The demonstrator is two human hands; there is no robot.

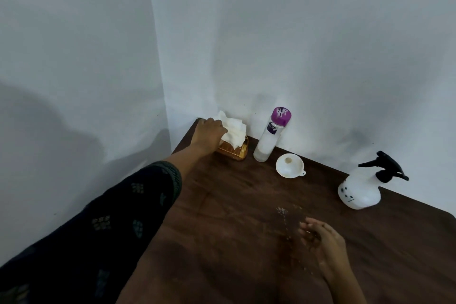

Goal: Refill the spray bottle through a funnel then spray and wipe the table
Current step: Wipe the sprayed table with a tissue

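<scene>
Most steps are looking done: the funnel (288, 165) is lying beside the water bottle (269, 138), the spray bottle (362, 190) is standing capped at the bench's (246, 205) far right, and droplets (283, 212) are glistening mid-bench. Now the left grip (209, 131) is pinching a tissue (233, 131), while the right grip (323, 239) is hovering loosely spread, empty, just beside the droplets. Wiping is remaining.

No legible text, dark label (271, 128) on bottle (265, 145) with white lettering too blurred to read, dark marks on sprayer (357, 192) unreadable
</scene>
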